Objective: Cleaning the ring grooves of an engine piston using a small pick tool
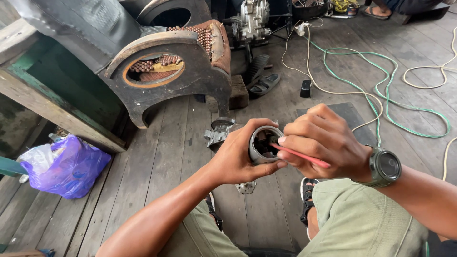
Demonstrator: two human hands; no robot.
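My left hand (238,157) wraps a round grey metal housing (263,144), open end toward me, above my knees; my right hand (321,145) pinches a red-handled tool (300,155) whose tip is inside the opening. I judge that a steady housing and light, short strokes serve best. Below lies a plank floor (162,171) with cables (381,90), sandals (262,81), a purple bag (66,166) and a beaded seat (185,52).

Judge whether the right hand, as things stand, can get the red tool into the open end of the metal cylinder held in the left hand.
Probably yes. The left hand holds the metal cylinder with its open end turned toward the right hand, and the red tool already points into that opening with nothing between them.
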